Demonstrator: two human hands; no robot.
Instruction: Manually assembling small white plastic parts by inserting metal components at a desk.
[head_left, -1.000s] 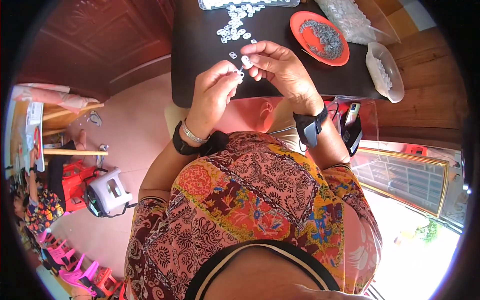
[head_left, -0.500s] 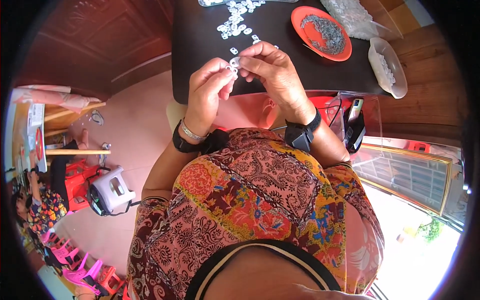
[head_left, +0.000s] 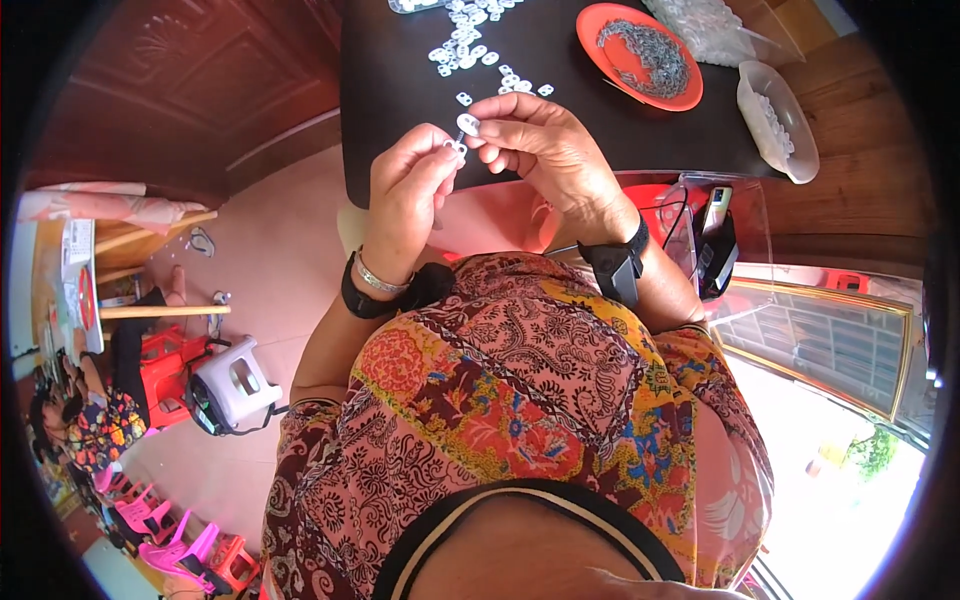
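Note:
Just over the near edge of a dark table [head_left: 395,105], my two hands face each other. My left hand [head_left: 402,195] is closed, pinching a small white plastic piece with ring-like loops [head_left: 456,150]. Between thumb and fingers of my right hand [head_left: 555,150] is a small white oval piece [head_left: 468,124]. A thin grey part [head_left: 461,138] shows between the two pieces; it is too small to name, and I cannot tell which piece it belongs to. Past my fingers lie loose white two-holed pieces [head_left: 460,45] in a scattered pile.
An orange-red plate [head_left: 590,48] of small grey metal parts [head_left: 665,62] stands at the far right. Beside it are a clear bag of white pieces [head_left: 705,30] and a translucent tray [head_left: 805,135]. A phone [head_left: 716,205] lies below the table edge. Another person [head_left: 95,420] sits far left.
My hands have parted slightly, so the oval piece sits higher above the looped one and a grey part shows in the gap. Both hands keep their pinch.

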